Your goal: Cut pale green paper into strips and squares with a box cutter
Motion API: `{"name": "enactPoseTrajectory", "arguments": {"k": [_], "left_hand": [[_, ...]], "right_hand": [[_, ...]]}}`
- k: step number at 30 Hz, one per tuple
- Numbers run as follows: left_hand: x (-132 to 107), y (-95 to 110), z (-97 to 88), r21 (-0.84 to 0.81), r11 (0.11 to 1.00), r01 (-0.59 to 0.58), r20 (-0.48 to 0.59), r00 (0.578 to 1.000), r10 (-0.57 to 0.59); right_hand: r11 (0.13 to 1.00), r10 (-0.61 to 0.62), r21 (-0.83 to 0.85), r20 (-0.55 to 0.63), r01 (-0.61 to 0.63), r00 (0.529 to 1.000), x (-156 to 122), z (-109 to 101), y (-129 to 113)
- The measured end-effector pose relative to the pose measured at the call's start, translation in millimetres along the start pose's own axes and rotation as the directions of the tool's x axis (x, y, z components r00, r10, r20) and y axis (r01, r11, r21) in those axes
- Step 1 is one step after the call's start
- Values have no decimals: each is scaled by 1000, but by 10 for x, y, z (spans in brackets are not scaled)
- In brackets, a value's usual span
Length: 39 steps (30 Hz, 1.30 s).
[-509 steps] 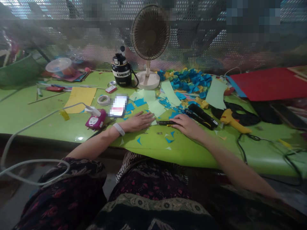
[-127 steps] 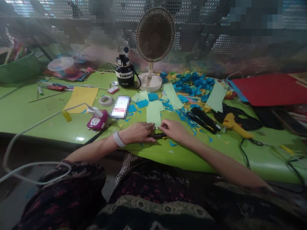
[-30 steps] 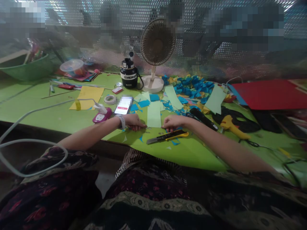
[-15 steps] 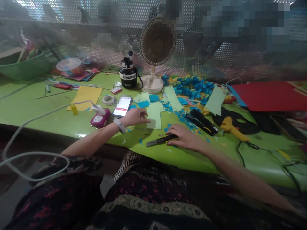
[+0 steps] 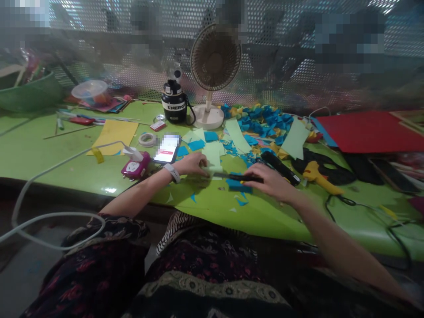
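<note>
My right hand is closed around a black-and-yellow utility knife, held nearly level over the table with its blade pointing left. The blade tip is close to the near end of a pale green paper strip. At that strip's left edge my left hand has its fingers curled in, with thumb and fingertips on the paper; the near end looks bent up. A piece of blue paper lies beneath the knife. Small paper scraps are scattered along the near edge.
A phone, tape roll and purple plug adapter lie to the left. Behind stand a black bottle and a fan. Cut blue and yellow paper is heaped at the back. A yellow glue gun is right.
My right hand has raised the knife and moved it up and right, uncovering the blue paper. My left hand's fingers have curled in at the green strip, whose near end has bent up.
</note>
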<state>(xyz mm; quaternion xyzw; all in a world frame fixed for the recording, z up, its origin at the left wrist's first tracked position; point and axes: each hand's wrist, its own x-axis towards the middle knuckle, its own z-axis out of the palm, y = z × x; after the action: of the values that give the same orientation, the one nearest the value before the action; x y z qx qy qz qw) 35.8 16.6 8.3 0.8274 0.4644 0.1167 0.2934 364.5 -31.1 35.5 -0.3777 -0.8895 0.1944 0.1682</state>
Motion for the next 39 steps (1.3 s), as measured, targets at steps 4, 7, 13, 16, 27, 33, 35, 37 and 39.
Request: {"name": "enactPoseTrajectory", "arguments": {"k": [4, 7, 13, 16, 27, 33, 35, 37, 39], "left_hand": [[-25, 32, 14, -32, 999, -11, -19, 1000, 10], [-56, 58, 22, -43, 999, -17, -32, 999, 16], [-83, 38, 54, -49, 999, -18, -50, 999, 15], [-121, 33, 76, -17, 1000, -24, -79, 997, 23], [-378, 25, 205, 359, 854, -376, 207, 924, 320], [-517, -8, 266, 422, 852, -311, 174, 950, 261], [-559, -16, 281, 446, 856, -263, 122, 965, 233], [-586, -24, 298, 459, 860, -223, 79, 974, 211], [-597, -30, 315, 458, 865, -204, 62, 978, 198]], "right_hand": [[955, 141, -226, -214, -189, 967, 77, 4, 261], [911, 157, -346, -212, -224, 965, 147, 110, 376], [909, 37, -414, -16, -40, 999, 100, 169, 287], [906, -1, -422, 50, 22, 999, 58, 142, 196], [907, -5, -420, 83, 40, 997, 81, 205, 133], [914, 24, -406, 63, 4, 998, 225, 296, 71], [920, 7, -391, 55, 15, 998, 321, 320, 68], [931, -30, -363, 52, 47, 998, 397, 333, 81], [939, -71, -332, 63, 88, 996, 425, 339, 108]]}}
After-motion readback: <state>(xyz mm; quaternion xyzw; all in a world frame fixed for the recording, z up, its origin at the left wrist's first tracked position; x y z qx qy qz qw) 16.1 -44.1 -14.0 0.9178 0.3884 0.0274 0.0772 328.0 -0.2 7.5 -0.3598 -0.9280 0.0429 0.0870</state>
